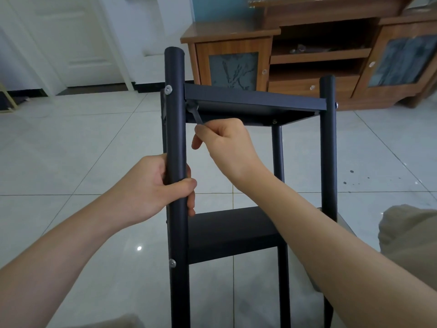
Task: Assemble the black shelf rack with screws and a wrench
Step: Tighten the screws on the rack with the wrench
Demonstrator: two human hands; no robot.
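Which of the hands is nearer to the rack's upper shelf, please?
Right. The right hand holds the wrench just under the upper shelf; the left hand grips the front pole lower down.

Left hand curls in a firm grip; right hand pinches, raised higher.

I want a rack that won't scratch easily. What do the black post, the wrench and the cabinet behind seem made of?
The black post: probably metal tube with a matte dark coating; round, even, with a faint sheen. The wrench: thin flat metal, dull grey, likely stamped steel. The cabinet: wood or wood-look laminate, semi-gloss; brown grain shows, but solid or veneer is unclear.
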